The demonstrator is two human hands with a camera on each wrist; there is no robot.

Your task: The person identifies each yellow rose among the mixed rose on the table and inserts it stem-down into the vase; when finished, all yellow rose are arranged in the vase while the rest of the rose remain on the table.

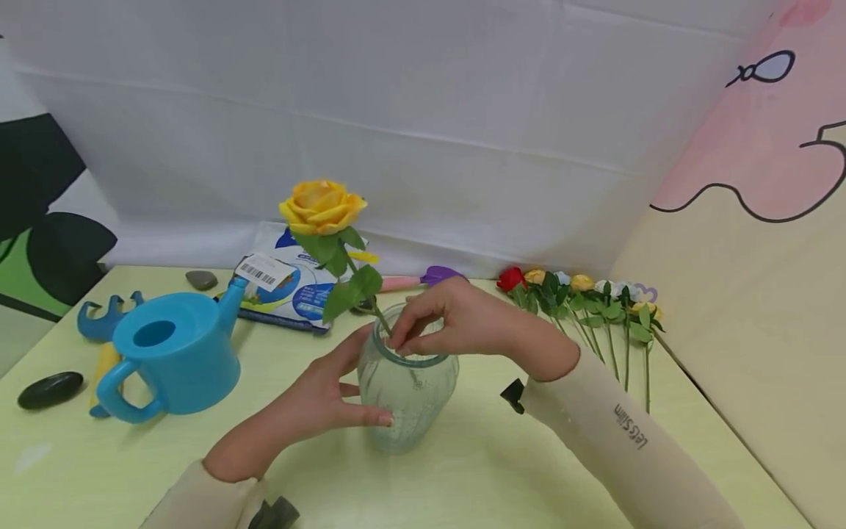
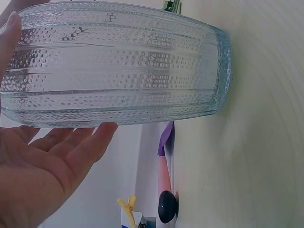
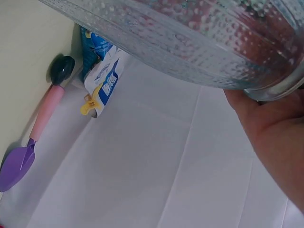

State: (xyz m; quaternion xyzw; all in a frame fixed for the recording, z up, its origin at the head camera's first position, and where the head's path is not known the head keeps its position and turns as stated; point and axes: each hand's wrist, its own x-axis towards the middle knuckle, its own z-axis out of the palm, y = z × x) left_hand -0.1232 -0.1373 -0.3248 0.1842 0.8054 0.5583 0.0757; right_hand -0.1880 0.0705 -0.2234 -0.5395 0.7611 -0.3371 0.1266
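Note:
A ribbed, bubbly clear glass vase (image 1: 410, 415) stands upright on the table in the head view. My left hand (image 1: 317, 397) holds it from the left, thumb across the front and fingers along the side. Dimpled glass of the vase (image 2: 142, 61) fills the top of the left wrist view. At the vase's mouth my right hand (image 1: 463, 319) pinches the stem of a yellow artificial rose (image 1: 322, 208). The bloom leans left above the rim, and its lower stem goes down into the vase. Those right fingertips are partly hidden in the right wrist view.
To the left stand a blue watering can (image 1: 178, 353), a blue rake head (image 1: 106, 319) and a black stone (image 1: 50, 390). Behind lie a printed bag (image 1: 297, 294) and a purple-and-pink toy shovel (image 1: 444, 275). Several artificial flowers (image 1: 581, 283) lie at the right, near the wall.

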